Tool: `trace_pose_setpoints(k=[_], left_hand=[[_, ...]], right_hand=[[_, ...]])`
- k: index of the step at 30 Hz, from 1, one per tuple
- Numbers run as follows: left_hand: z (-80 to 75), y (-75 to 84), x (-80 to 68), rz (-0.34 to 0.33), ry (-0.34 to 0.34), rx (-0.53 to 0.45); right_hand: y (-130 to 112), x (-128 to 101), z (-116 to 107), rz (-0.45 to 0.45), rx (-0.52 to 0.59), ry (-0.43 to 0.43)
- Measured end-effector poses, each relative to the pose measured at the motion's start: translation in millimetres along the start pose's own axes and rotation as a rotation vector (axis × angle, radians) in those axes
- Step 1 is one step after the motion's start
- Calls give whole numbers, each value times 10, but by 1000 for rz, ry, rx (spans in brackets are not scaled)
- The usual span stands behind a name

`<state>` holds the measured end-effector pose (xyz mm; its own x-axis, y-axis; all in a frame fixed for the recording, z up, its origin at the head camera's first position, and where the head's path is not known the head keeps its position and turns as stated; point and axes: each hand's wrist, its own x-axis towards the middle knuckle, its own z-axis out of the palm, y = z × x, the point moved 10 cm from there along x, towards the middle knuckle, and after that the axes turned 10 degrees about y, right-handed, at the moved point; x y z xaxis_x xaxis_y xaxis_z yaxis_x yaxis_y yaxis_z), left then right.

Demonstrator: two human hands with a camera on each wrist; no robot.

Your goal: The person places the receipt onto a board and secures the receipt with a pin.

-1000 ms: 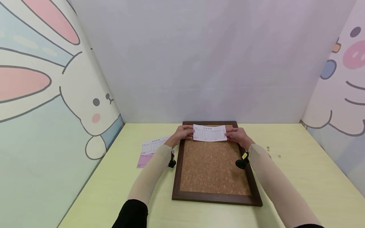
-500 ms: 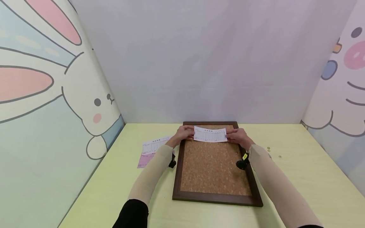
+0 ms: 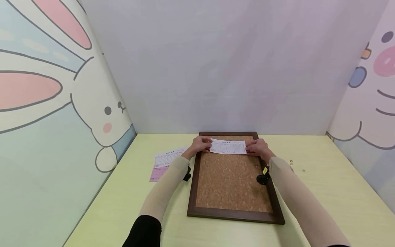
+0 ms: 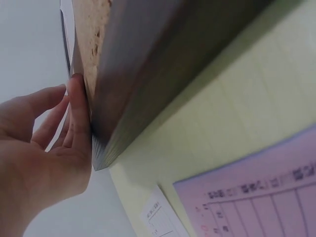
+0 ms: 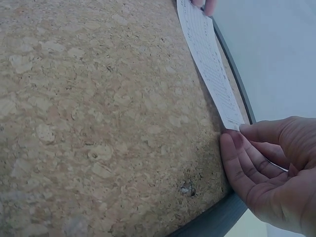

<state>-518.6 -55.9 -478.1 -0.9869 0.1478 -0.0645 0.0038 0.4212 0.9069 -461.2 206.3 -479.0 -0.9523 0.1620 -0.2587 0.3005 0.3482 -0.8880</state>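
Observation:
A white printed form slip (image 3: 228, 146) stretches sideways over the upper part of a wood-framed cork board (image 3: 232, 183). At its left end, my left hand (image 3: 201, 144) pinches the paper, the hand lying across the frame's left side. My right hand (image 3: 259, 148) pinches the opposite end near the right side of the frame. From the right wrist, the slip (image 5: 207, 61) runs almost parallel to the board's far edge, between thumb and fingers of the right hand (image 5: 276, 173). The left wrist view has the left hand (image 4: 54, 143) beside the dark frame, little of the slip showing there.
Left of the board, another white printed slip (image 3: 166, 159) partly covers a pink printed slip (image 3: 158, 174); my left forearm hides some of both. Several small brass-coloured pieces (image 3: 291, 161) lie on the pale table to the right. A pale wall (image 3: 228, 85) stands behind.
The held slip has come down slightly and lies flatter, its earlier sag mostly gone. Both hands keep their hold at its ends. The head view has shifted a little.

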Motion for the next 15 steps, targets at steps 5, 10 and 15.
trace_pose_setpoints(k=[5, 10, 15], left_hand=[[9, 56, 0, 39, 17, 72], [13, 90, -19, 73, 22, 138], [42, 72, -28, 85, 12, 164]], right_hand=[[-29, -30, -20, -12, 7, -19], [-104, -88, -39, -51, 13, -47], [-162, -105, -104, -109, -48, -55]])
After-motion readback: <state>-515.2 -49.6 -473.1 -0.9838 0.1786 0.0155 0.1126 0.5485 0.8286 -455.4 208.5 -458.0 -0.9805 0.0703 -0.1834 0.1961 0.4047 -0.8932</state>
